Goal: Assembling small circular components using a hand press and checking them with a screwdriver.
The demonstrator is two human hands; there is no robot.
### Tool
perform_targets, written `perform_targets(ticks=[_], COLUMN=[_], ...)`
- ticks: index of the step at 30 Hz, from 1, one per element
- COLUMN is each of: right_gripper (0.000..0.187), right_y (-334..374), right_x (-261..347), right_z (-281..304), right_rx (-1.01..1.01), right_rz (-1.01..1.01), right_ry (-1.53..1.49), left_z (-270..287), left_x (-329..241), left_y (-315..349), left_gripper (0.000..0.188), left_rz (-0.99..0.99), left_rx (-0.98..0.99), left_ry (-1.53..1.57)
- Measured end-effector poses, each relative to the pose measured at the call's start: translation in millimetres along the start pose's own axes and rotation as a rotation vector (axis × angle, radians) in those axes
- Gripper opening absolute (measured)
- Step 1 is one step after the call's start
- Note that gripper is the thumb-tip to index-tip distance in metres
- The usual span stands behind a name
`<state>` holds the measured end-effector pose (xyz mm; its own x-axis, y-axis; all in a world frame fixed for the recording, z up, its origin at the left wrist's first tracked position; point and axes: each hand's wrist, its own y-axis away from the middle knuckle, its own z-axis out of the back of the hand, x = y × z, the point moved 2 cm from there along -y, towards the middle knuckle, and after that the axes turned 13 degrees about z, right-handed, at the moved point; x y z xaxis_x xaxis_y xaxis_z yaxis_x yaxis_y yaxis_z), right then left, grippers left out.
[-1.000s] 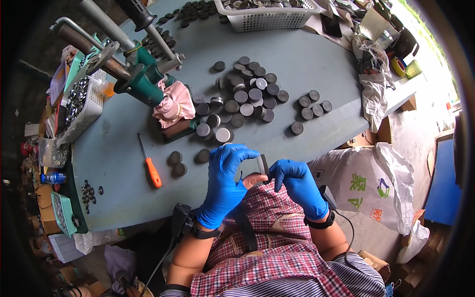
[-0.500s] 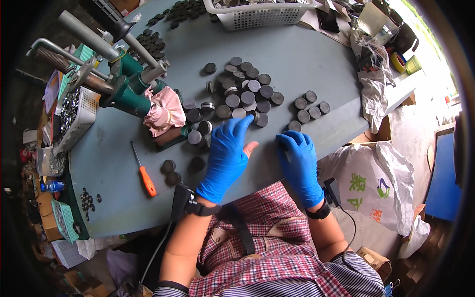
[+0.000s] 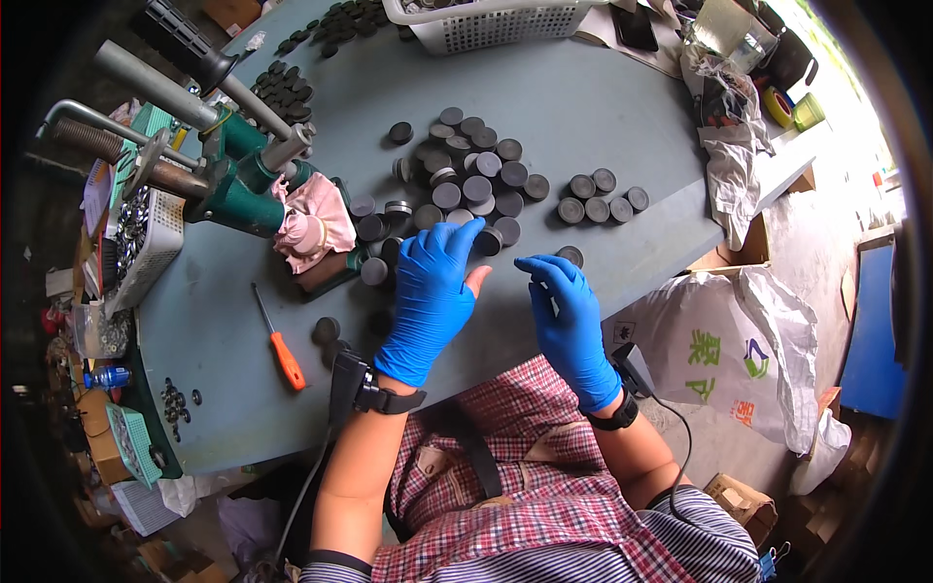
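Note:
My left hand [image 3: 432, 291], in a blue glove with the thumb tip bare, reaches in at the near edge of a cluster of thick dark round discs [image 3: 476, 188]. Its index finger stretches over a tilted disc [image 3: 488, 241], while the thumb stays apart from it; no grip on that disc shows. My right hand [image 3: 566, 325], also gloved in blue, hovers over the table's near side with fingers pointing left and the thumb separate. Nothing is visible between them. Just beyond it lies a single disc [image 3: 570, 257], and farther off sits a small group of discs [image 3: 597, 209].
A green hand press [image 3: 238, 185] with pink cloth stands at the left. An orange-handled screwdriver [image 3: 282, 350] lies near it. White baskets [image 3: 496, 34] of parts stand at the back and left. Crumpled paper [image 3: 731, 165] hangs at the right edge; a white sack [image 3: 724, 340] is below.
My right hand has turned and drawn slightly nearer to me and left, uncovering a disc beyond it. The small group of discs lies closer together. My left hand has shifted slightly left.

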<state>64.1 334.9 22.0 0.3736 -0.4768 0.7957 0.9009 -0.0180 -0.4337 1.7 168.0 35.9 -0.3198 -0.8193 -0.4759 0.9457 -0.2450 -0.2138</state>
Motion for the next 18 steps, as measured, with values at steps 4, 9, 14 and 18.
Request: perform_targets(ticks=[4,9,14,18], right_gripper=[0.028,0.027,0.026,0.032], right_y=[9.5,17.7,23.3,20.5], right_x=[5.4,4.1,-2.4,4.7], right_z=[-7.4,-2.9,-4.3,-5.8], right_rx=[0.030,0.056,0.002,-0.087], right_rz=[0.049,-0.024,-0.068,-0.088], right_ry=[-0.008,-0.071,-0.219,-0.367], left_z=[-0.7,-4.1,3.9,10.3], left_x=[0.1,3.1,1.2,-13.1], left_y=[-14.1,-24.0,-18.8,4.5], left_gripper=[0.054,0.044,0.049,0.044], left_rz=[-0.148,-0.202,-0.178,0.110], left_rx=[0.094,0.019,0.115,0.352], left_ry=[-0.233,-0.273,-0.204,0.367])
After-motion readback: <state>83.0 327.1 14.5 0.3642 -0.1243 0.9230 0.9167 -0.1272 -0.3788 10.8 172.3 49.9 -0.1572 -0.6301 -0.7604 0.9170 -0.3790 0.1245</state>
